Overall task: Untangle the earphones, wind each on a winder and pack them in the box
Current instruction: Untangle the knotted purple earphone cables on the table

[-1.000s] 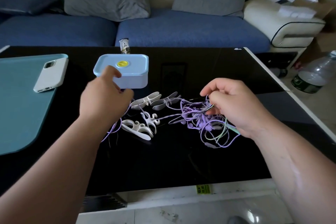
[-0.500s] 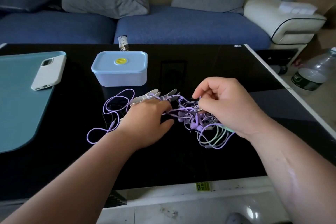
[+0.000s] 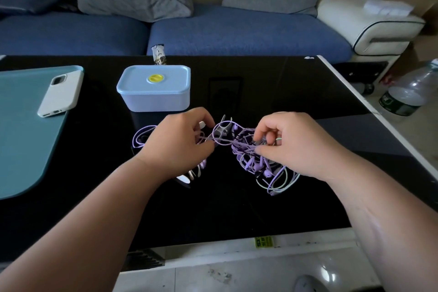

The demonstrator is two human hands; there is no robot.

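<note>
1 mat, teal, far left on the table.
1 phone, white, face down, partly on the mat.
1 box, pale blue, lid on, yellow disc on top; it stood behind the left hand, apart from it.
1 sachet, just behind the box.
1 left hand, fingers curled, pinching a purple cord drawn out of the tangle. A loop of the same cord lay on the table to its left.
winders, white: 1 showed plainly between the 2 hands, with cord looped over it. Ends of others showed under the left wrist, and the total could not be counted.
earphones: 1 knotted mass at mid-table, under and in front of the right hand. It was mostly purple, with at least 1 pale green cord. The number of sets could not be told.
1 right hand, fingertips clenched on strands at the top of the mass.
1 bottle, clear, on the floor at far right.

Handling, judged: the cords were light, thin and limp, and likely to cinch tighter under a hard pull. The buds and plugs were the only firm parts. It seemed best to take hold at 1 free end and feed it back through the loops, with the mass steadied by the other hand.
</note>
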